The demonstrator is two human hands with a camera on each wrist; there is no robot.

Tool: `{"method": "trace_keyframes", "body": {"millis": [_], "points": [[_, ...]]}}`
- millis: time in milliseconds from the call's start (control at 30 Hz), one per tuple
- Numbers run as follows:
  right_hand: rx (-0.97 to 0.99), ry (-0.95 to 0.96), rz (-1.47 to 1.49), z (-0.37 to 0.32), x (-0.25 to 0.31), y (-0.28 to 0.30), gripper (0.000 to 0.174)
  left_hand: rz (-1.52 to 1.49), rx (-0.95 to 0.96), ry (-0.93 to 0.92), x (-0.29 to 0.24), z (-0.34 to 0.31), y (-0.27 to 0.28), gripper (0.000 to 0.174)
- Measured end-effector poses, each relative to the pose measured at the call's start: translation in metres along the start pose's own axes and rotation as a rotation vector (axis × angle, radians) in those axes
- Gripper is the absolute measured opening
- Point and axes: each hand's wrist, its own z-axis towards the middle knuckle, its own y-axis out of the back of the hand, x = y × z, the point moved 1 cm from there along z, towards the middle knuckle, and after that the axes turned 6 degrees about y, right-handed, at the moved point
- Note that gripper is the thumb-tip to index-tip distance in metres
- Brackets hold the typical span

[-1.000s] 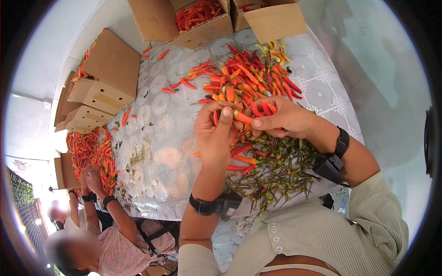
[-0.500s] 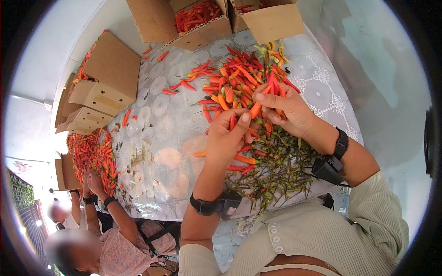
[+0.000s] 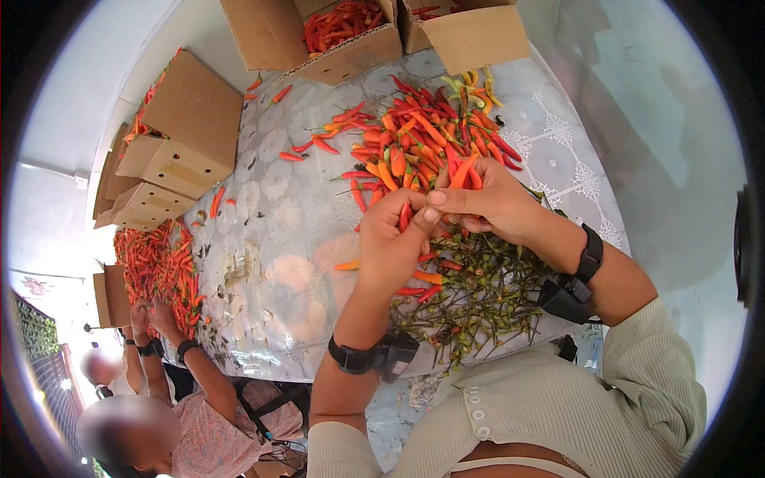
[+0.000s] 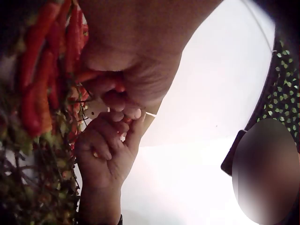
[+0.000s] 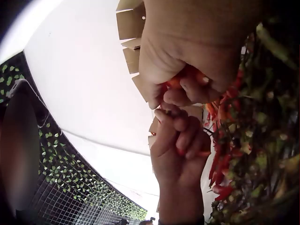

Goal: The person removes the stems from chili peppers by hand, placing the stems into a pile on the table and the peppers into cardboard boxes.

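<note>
Both hands meet thumb to thumb over the near side of a pile of red and orange chillies (image 3: 426, 131). The left hand (image 3: 390, 243) has its fingers curled round a red chilli (image 3: 405, 217). Several red and orange chillies (image 3: 464, 170) stick up from the grip of the right hand (image 3: 502, 203). In the right wrist view, red chillies (image 5: 180, 80) show inside the right hand's curled fingers (image 5: 180, 96), and the left hand (image 5: 180, 154) touches its fingertips. What lies between the thumbs is too small to tell.
A heap of green stems (image 3: 486, 299) lies near the table's front edge. Cardboard boxes (image 3: 476, 40) with chillies stand at the back, others (image 3: 179, 163) at the left. A second person's hands (image 3: 151, 317) are at another chilli pile (image 3: 159, 263).
The hands parted slightly, then came together again. The orange chilli pinched between them earlier no longer shows there; the right hand has moved a little down and left.
</note>
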Motion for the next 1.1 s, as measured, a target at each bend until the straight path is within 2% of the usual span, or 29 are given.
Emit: {"method": "trace_keyframes", "body": {"millis": [233, 333, 433, 533, 633, 733, 833, 933, 1033, 1100], "points": [[0.178, -0.057, 0.23, 0.0, 0.0, 0.004, 0.022, -0.043, 0.095, -0.088, -0.003, -0.004, -0.001, 0.012], [0.176, -0.154, 0.298, 0.0, -0.002, 0.005, 0.027, -0.064, 0.215, -0.05, -0.008, -0.006, -0.001, 0.011], [0.131, -0.186, 0.272, -0.002, 0.0, 0.002, 0.029, -0.038, 0.256, -0.165, -0.005, -0.004, -0.001, 0.01], [0.138, -0.186, 0.235, -0.004, 0.003, 0.001, 0.032, -0.031, 0.282, -0.142, -0.008, -0.005, -0.001, 0.011], [0.266, -0.186, 0.318, -0.005, 0.0, 0.004, 0.034, -0.035, 0.364, -0.167, -0.007, -0.005, 0.002, 0.011], [0.329, -0.13, 0.309, -0.004, 0.002, 0.008, 0.035, -0.113, 0.347, -0.087, -0.011, -0.007, 0.009, 0.008], [0.297, -0.108, 0.361, 0.001, -0.005, 0.011, 0.034, -0.167, 0.163, -0.061, -0.008, -0.003, 0.013, 0.015], [0.225, -0.093, 0.33, 0.002, -0.004, 0.006, 0.029, -0.053, -0.17, 0.04, -0.015, 0.0, 0.008, 0.024], [0.072, -0.135, 0.219, -0.002, 0.004, -0.005, 0.022, 0.279, -0.427, -0.141, -0.004, 0.008, 0.016, 0.03], [0.116, -0.141, 0.218, -0.001, 0.001, -0.003, 0.021, 0.485, -0.463, -0.195, -0.007, 0.007, 0.015, 0.033]]}}
